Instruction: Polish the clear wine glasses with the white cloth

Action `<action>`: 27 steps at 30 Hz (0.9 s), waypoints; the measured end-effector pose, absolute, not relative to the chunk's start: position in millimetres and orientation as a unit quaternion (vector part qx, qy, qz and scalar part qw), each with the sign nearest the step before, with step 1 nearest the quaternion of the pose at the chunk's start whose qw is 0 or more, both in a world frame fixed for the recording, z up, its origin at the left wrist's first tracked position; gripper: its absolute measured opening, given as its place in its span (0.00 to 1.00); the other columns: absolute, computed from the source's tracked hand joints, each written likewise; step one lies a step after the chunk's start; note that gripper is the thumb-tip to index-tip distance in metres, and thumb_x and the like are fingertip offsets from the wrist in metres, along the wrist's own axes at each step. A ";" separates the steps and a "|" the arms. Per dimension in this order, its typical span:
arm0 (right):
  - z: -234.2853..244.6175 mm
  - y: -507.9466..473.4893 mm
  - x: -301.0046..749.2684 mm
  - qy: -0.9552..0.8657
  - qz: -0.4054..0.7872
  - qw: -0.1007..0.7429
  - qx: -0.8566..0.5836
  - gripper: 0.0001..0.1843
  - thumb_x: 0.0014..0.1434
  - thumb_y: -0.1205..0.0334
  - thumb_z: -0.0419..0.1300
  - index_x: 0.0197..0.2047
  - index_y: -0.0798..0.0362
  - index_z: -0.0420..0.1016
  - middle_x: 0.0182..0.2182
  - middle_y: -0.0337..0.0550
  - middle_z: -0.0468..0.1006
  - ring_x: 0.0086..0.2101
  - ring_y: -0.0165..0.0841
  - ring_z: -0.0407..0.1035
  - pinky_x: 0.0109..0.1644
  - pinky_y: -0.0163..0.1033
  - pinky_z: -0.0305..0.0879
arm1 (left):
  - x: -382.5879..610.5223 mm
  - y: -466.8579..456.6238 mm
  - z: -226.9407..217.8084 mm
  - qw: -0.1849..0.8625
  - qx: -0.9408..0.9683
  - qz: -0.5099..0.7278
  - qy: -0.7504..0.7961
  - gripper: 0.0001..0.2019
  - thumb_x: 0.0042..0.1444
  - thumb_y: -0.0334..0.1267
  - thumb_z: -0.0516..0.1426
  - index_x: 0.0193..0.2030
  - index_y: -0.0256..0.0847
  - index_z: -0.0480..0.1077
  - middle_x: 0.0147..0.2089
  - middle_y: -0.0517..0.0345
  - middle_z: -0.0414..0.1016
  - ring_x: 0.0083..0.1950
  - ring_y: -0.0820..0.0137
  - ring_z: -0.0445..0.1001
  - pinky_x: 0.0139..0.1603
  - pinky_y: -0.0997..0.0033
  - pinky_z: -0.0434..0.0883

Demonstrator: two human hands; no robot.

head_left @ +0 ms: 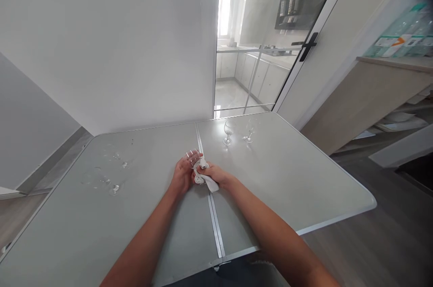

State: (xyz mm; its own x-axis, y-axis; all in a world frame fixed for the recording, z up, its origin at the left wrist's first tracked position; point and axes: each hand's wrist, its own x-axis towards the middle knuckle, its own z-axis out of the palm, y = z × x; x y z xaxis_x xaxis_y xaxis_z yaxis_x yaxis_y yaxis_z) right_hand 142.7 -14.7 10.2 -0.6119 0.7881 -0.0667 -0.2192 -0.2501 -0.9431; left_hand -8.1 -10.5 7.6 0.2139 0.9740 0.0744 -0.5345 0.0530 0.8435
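Note:
My left hand [181, 175] is wrapped round a clear stemmed glass [192, 157] over the middle of the grey folding table [287, 179]. Pressed against that glass is a white cloth [207, 180], which my right hand [216, 174] grips. The two hands touch above the table's centre seam. Two clear wine glasses stand upright at the far side: one [229, 132] near the seam, the other [249, 132] to its right. On the left part of the table lie or stand several more clear glasses [113, 174], hard to make out.
A white wall runs behind the table. Behind the far right corner a glass door with a black handle [306, 46] opens onto a kitchen. A wooden shelf unit [379, 93] stands to the right, with floor between it and the table's edge.

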 end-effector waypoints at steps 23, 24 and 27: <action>30.7 -16.7 150.0 -0.663 0.504 0.328 -0.446 0.05 0.53 0.62 0.60 0.31 0.52 0.68 0.31 0.43 0.75 0.34 0.34 0.68 0.40 0.38 0.64 | -8.5 -9.6 9.0 0.630 0.365 0.631 0.268 0.29 0.49 0.52 0.69 0.55 0.39 0.75 0.61 0.40 0.74 0.56 0.56 0.78 0.54 0.60 0.75; 28.1 -15.9 148.9 -0.692 0.419 0.346 -0.475 0.03 0.52 0.64 0.60 0.31 0.52 0.69 0.33 0.43 0.76 0.36 0.35 0.68 0.42 0.38 0.64 | -7.5 -8.9 8.6 0.620 0.365 0.638 0.273 0.28 0.50 0.50 0.70 0.55 0.39 0.75 0.62 0.40 0.74 0.56 0.56 0.78 0.54 0.60 0.75; 23.1 -13.9 151.4 -0.673 0.328 0.452 -0.485 0.05 0.54 0.65 0.57 0.35 0.52 0.73 0.37 0.44 0.78 0.38 0.36 0.69 0.45 0.39 0.63 | -5.8 -6.9 7.6 0.603 0.357 0.660 0.271 0.26 0.52 0.48 0.69 0.55 0.41 0.72 0.63 0.41 0.72 0.59 0.54 0.76 0.55 0.57 0.75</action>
State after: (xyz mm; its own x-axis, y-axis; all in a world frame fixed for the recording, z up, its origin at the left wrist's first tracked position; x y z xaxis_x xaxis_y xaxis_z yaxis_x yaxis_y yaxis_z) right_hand 151.4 -13.9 23.1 -0.1206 0.9494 0.2901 0.3556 0.3141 -0.8803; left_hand -5.8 -6.9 7.6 -0.0178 0.9895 0.1433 -0.6025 -0.1251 0.7883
